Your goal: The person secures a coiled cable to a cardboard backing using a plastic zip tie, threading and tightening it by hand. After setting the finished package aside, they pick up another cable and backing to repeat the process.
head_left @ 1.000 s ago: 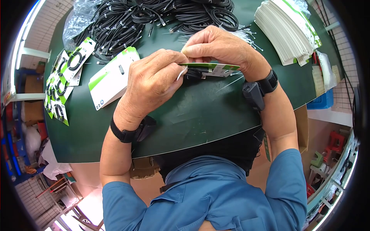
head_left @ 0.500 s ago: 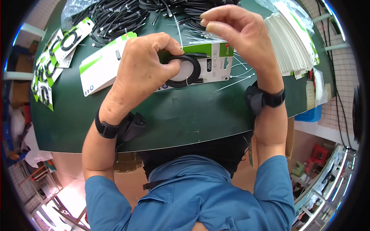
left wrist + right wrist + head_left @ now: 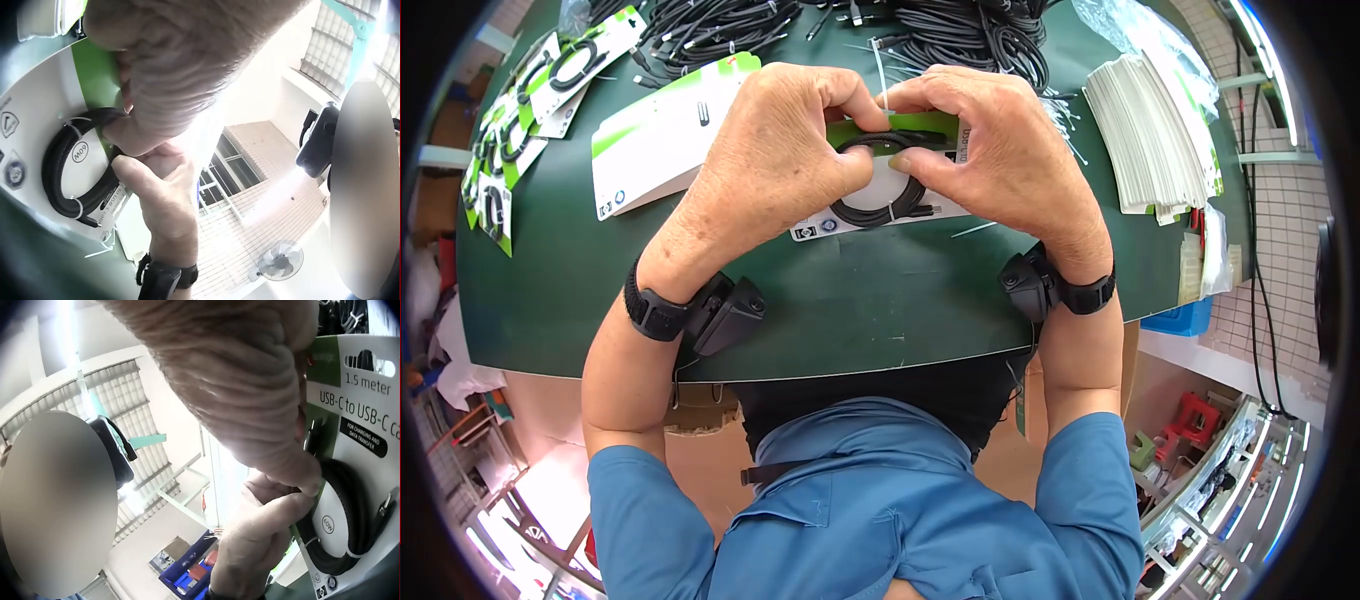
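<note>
A green-and-white cable card (image 3: 815,230) stands in front of me, with a coiled black USB-C cable (image 3: 872,215) against its face. My left hand (image 3: 785,135) grips the card's upper left part, its thumb over the coil. Opposite it, my right hand (image 3: 1015,150) holds the card from the right, thumb tip beside the left thumb inside the loop. Fingers of both hands reach behind the top edge, partly hidden. A white cable tie (image 3: 879,75) sticks up between the hands. In the right wrist view, the card's print (image 3: 359,403) reads USB-C to USB-C and small ties bind the coil (image 3: 340,562).
Blank printed cards (image 3: 655,135) lie stacked at left, beside several finished cable cards (image 3: 510,135). Bundled black cables (image 3: 720,35) cover the back. Loose white ties (image 3: 1060,125) lie behind my right hand, and a tall card stack (image 3: 1145,140) stands at right on the green table (image 3: 830,310).
The card turned from edge-on to face-up view. My right hand left it, rose near the loose ties, then came back and took hold of the card's right side beside the left hand.
</note>
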A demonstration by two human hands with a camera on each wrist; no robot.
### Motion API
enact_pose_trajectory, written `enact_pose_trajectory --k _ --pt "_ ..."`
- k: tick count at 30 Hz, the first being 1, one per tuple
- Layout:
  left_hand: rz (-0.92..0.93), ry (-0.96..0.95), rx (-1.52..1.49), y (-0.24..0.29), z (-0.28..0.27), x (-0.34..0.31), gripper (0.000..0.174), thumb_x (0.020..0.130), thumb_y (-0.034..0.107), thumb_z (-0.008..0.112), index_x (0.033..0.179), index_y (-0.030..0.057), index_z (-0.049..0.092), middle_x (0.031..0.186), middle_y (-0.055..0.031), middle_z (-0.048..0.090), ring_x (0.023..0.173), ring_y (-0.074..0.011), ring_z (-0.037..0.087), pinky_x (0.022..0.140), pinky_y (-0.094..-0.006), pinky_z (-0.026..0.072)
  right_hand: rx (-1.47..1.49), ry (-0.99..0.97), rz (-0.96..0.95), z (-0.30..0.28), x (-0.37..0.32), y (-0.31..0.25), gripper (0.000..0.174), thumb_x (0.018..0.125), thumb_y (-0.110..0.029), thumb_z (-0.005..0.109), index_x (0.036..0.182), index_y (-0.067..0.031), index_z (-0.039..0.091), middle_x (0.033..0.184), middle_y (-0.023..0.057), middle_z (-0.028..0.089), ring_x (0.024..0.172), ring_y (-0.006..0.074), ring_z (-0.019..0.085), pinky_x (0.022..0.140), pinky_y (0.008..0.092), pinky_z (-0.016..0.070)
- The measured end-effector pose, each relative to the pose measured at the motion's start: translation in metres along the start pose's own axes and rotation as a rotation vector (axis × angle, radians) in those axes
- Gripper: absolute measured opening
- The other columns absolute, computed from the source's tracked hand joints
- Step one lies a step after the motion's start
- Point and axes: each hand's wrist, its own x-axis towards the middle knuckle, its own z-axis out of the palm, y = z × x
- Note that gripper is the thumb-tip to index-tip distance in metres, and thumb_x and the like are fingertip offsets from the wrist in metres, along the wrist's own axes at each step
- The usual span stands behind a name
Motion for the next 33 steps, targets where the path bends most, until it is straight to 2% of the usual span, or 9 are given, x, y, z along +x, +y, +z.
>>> enact_pose_trajectory --k 6,9,17,26,29,33 --pt "0.007 -0.018 -0.008 -0.005 0.002 0.004 0.017 0.076 -0.003 0.069 0.092 -0.0037 0.073 0.086 -0.0045 0.074 0.084 -0.0076 0.069 0.082 -0.0239 0.0563 0.089 0.044 -0.044 0.003 0.000 0.005 0.027 0.081 -0.010 0.079 0.105 -0.0007 0.072 0.092 0.0128 0.072 0.085 0.0333 0.071 0.077 0.0374 0.0572" --pt "0.040 0.029 -0.117 -0.012 0.006 0.005 0.020 0.072 0.003 0.070 0.090 -0.0050 0.073 0.076 -0.0089 0.071 0.071 -0.0137 0.064 0.070 -0.0285 0.0535 0.002 0.114 -0.038 0.008 0.000 0.002 0.021 0.084 -0.010 0.078 0.101 -0.0004 0.071 0.088 0.0131 0.070 0.081 0.0332 0.069 0.073 0.0376 0.0555" --pt "0.001 0.018 -0.174 -0.015 0.009 0.004 0.018 0.072 0.003 0.069 0.088 -0.0053 0.071 0.071 -0.0061 0.066 0.067 -0.0106 0.059 0.063 -0.0281 0.0506 -0.051 0.213 0.032 0.018 0.000 -0.009 0.011 0.089 -0.007 0.074 0.092 -0.0005 0.065 0.084 0.0122 0.067 0.075 0.0327 0.065 0.068 0.0393 0.0520" --pt "-0.019 0.003 -0.175 -0.013 0.011 0.003 0.018 0.072 0.002 0.069 0.088 -0.0056 0.071 0.073 -0.0069 0.067 0.068 -0.0108 0.060 0.064 -0.0284 0.0509 -0.074 0.294 -0.008 0.027 0.001 -0.008 0.010 0.091 -0.006 0.074 0.093 -0.0025 0.065 0.083 0.0106 0.067 0.073 0.0312 0.066 0.064 0.0383 0.0522" --pt "-0.004 0.002 -0.222 -0.013 0.015 0.001 0.018 0.072 0.002 0.069 0.088 -0.0057 0.071 0.074 -0.0075 0.067 0.069 -0.0120 0.060 0.065 -0.0291 0.0516 -0.121 0.378 -0.106 0.033 0.003 0.001 0.008 0.092 -0.011 0.071 0.095 -0.0098 0.063 0.082 0.0065 0.066 0.070 0.0299 0.068 0.057 0.0383 0.0527" --pt "-0.021 -0.031 -0.219 -0.014 0.016 0.001 0.018 0.071 0.001 0.068 0.087 -0.0059 0.070 0.074 -0.0082 0.067 0.069 -0.0131 0.061 0.067 -0.0299 0.0521 -0.143 0.393 -0.115 0.033 0.003 0.002 0.010 0.090 -0.011 0.072 0.095 -0.0108 0.063 0.081 0.0048 0.066 0.067 0.0293 0.068 0.054 0.0382 0.0528"
